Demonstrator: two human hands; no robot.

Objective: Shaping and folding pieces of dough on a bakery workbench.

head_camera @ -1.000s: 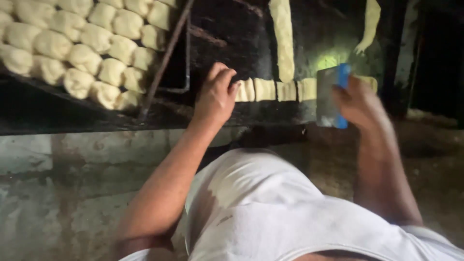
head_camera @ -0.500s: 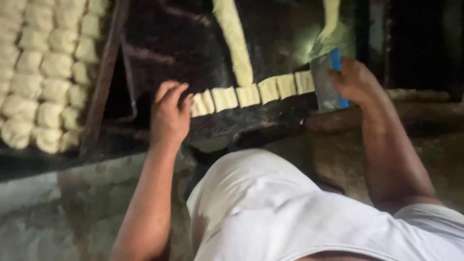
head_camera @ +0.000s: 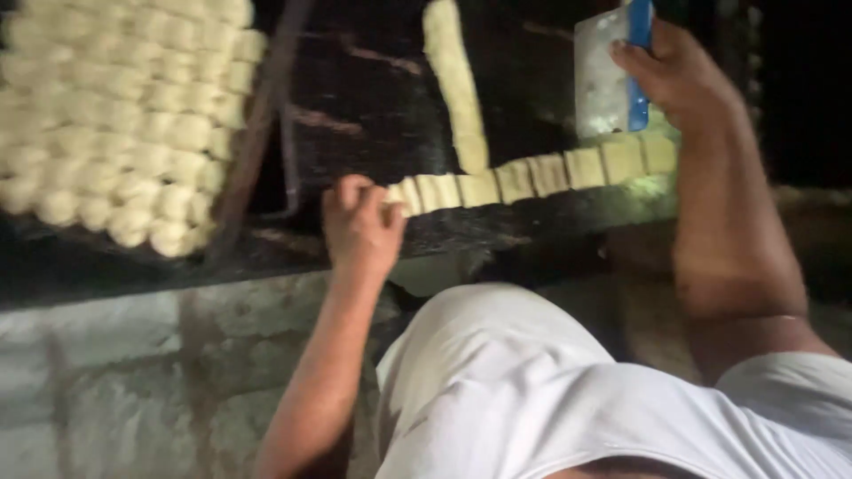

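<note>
A row of cut dough pieces (head_camera: 532, 176) lies along the near edge of a dark work surface (head_camera: 373, 98). My left hand (head_camera: 359, 226) rests at the left end of that row, fingers curled on the end piece. My right hand (head_camera: 679, 75) holds a metal dough scraper with a blue handle (head_camera: 608, 71) upright, just above the right part of the row. A long uncut strip of dough (head_camera: 457, 84) runs away from the row toward the back.
A tray at the left holds several rounded dough balls (head_camera: 124, 124) packed close together. A dark metal bar (head_camera: 257, 124) runs between that tray and the work surface. Below the surface is a grey concrete ledge (head_camera: 133, 355). My white-clothed knee (head_camera: 532, 381) fills the foreground.
The view has shifted, so the row and both hands sit further right and nearer. My right hand has lifted the scraper slightly above the row. My left hand stays at the row's left end.
</note>
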